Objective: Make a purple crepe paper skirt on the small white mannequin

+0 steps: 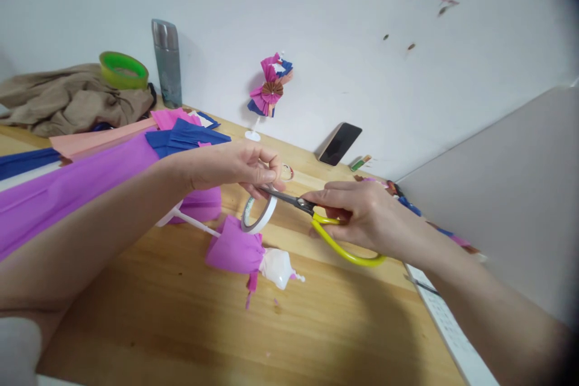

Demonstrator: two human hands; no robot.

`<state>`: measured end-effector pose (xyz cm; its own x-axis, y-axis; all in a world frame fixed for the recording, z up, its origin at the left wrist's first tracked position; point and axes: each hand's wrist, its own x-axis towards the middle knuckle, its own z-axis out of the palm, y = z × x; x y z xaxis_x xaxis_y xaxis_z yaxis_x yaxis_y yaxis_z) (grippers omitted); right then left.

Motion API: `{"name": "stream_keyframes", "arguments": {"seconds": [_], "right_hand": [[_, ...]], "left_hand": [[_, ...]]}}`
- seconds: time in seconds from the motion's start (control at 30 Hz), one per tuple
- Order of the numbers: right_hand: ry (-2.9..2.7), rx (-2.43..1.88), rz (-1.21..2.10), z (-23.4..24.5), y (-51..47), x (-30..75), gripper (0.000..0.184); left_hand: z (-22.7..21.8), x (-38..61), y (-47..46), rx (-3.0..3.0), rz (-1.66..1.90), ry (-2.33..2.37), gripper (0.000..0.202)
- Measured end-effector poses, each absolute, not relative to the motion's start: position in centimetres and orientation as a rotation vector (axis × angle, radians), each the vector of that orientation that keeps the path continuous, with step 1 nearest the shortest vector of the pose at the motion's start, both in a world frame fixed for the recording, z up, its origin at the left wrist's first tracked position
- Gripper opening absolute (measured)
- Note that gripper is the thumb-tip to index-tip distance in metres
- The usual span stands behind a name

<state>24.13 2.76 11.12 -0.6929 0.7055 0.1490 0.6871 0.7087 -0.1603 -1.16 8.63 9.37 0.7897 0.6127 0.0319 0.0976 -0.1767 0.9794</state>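
My left hand [257, 169] is closed, with thumb and fingers pinching a roll of white double-sided tape [266, 216] that hangs just below them. In my right hand [357, 211] is a pair of scissors [335, 247] with yellow handles and dark blades. The blades point left and reach the top of the roll at my left fingertips; whether they touch the tape I cannot make out. Under the roll, on the table, lies a paper doll on a stand, with a purple crepe-paper dress [235, 247] and a white head part [277, 268].
Crepe-paper sheets [90, 193] in purple, blue and peach cover the left side. Behind stand a grey bottle [167, 66], a decorated stick figure [271, 87] and a phone [340, 145]. A green tape roll [124, 69] rests on brown cloth [76, 99]. A white keyboard-like object [446, 319] lies right.
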Motion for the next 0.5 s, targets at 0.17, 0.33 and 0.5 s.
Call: {"name": "stream_keyframes", "arguments": {"seconds": [0.17,0.33,0.5], "right_hand": [[-2.666,-1.164,0.099,10.1,2.0,24.2,0.028],[-2.504,-1.260,0.149,7.9,1.1,24.7,0.029],[-2.538,-1.271,0.211,5.9,0.0,24.8,0.036]], "left_hand": [[9.8,-1.3,8.5,1.689,0.514,0.609,0.021],[9.8,-0.9,8.6,1.634,0.589,0.637,0.023],[8.9,-0.4,9.5,1.655,0.725,0.837,0.018]]}}
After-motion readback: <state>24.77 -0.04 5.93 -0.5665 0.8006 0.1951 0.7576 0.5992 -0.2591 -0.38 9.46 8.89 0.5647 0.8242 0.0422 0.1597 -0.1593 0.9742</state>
